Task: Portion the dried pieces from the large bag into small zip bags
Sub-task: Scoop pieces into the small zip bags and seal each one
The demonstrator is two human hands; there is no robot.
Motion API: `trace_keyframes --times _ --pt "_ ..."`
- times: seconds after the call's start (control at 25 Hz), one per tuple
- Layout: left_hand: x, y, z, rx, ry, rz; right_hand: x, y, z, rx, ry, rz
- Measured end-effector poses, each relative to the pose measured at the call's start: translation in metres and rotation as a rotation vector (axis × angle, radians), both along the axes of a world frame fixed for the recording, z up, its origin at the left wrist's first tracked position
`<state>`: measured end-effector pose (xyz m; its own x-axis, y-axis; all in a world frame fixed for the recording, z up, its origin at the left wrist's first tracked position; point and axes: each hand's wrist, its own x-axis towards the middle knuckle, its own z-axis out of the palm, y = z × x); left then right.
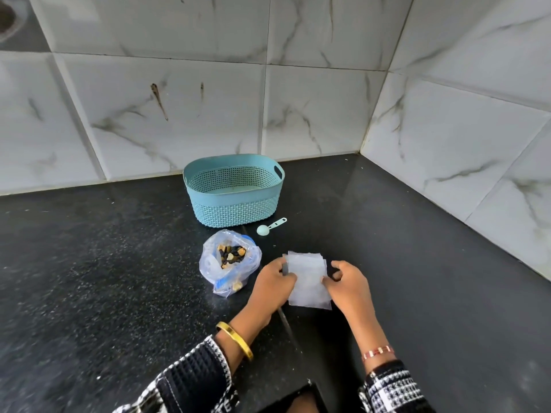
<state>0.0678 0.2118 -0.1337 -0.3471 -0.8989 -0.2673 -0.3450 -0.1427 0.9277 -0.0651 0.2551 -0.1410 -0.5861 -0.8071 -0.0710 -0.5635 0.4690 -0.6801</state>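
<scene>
A large clear plastic bag [228, 262] stands open on the black counter, with dark and tan dried pieces [231, 255] inside. Just right of it lies a stack of small translucent zip bags [308, 277]. My left hand [272, 283] pinches the left edge of the top zip bag. My right hand [348, 281] pinches its right edge. The bag between my hands looks empty. A small pale green measuring spoon [269, 226] lies beyond the stack.
A teal perforated basket [235, 208] sits behind the large bag, close to the tiled back wall. A second tiled wall [477, 129] closes the counter on the right. The black speckled counter [104, 263] stretches to the left.
</scene>
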Motion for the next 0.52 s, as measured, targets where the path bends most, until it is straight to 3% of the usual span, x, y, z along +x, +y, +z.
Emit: trace_keyframes --times 0.28,0.52 --pt "-0.006 0.006 0.011 -0.013 -0.055 -0.095 0.0 -0.021 -0.001 0.01 0.138 0.076" --pt "-0.002 0.004 0.011 -0.01 -0.038 -0.128 -0.002 -0.022 -0.006 -0.109 0.19 0.043"
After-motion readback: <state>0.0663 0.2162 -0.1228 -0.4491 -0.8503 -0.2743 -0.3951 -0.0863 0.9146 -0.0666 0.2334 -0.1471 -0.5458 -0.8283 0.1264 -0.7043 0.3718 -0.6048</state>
